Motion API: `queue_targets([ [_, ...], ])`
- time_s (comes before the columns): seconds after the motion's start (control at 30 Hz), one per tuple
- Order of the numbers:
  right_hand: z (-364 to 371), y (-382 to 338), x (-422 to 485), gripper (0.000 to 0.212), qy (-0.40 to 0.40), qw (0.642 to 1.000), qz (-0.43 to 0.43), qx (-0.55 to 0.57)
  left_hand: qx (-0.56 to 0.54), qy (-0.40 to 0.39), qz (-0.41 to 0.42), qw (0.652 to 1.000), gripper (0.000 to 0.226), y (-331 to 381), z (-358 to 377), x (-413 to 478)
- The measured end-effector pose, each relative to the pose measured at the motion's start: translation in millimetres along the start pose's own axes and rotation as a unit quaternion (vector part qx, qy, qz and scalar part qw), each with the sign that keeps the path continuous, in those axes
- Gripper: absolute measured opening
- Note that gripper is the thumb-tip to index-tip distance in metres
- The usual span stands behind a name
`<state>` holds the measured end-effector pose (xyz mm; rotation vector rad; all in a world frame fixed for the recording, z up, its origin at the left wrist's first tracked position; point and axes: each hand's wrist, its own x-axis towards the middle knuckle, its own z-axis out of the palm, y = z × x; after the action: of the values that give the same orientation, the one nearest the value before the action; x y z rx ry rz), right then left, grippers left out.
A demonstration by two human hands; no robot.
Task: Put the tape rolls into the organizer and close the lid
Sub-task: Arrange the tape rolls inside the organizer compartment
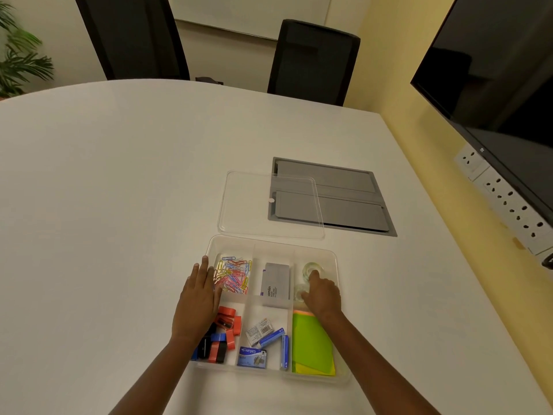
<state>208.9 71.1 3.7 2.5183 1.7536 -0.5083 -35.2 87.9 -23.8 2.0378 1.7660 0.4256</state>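
A clear plastic organizer (270, 241) with several compartments lies on the white table in front of me. Two clear tape rolls sit in its far right compartment: one (308, 268) further back, one (299, 292) nearer. My right hand (321, 293) is over that compartment, its fingers on the tape rolls; whether it grips one I cannot tell. My left hand (199, 298) lies flat, fingers apart, on the organizer's left edge. The clear lid (254, 205) lies flat on the table behind the organizer.
Other compartments hold coloured paper clips (235, 275), a grey box (276, 284), binder clips (226, 333), staple boxes (263, 339) and green sticky notes (311, 342). A grey cable hatch (350, 202) is set in the table partly under the lid. Two black chairs stand behind; a screen hangs at the right.
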Motion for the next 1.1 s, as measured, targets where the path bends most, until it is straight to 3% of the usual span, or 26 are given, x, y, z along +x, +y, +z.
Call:
queue_targets([
  [0.1,1,0,0,0.032,0.003,0.994,0.021,0.105,-0.003,0.000,-0.001,1.000,0.054,0,0,0],
  [0.27,-1,7,5,0.030,-0.030,0.981,0.040,0.189,-0.002,0.001,0.002,1.000,0.054,0,0,0],
  [0.57,-9,21,8,0.035,-0.069,0.973,0.017,0.220,-0.001,0.005,0.004,1.000,0.052,1,-1,0],
  [0.73,-22,19,14,0.036,0.090,0.987,-0.109,0.070,-0.005,0.008,0.004,1.000,0.052,2,-1,-1],
  [0.83,-19,19,29,0.044,0.035,0.967,-0.242,-0.066,-0.011,0.002,-0.001,1.000,0.053,1,0,0],
  [0.9,-16,19,36,0.039,0.005,0.946,-0.289,-0.149,-0.008,0.003,-0.004,1.000,0.058,1,0,-1],
  [1.0,-16,23,44,0.031,-0.008,0.927,-0.293,-0.234,-0.004,0.018,0.009,1.000,0.096,-2,1,-1],
  [1.1,-22,27,43,0.027,0.011,0.915,-0.284,-0.287,-0.012,0.018,0.006,1.000,0.105,-3,3,0],
])
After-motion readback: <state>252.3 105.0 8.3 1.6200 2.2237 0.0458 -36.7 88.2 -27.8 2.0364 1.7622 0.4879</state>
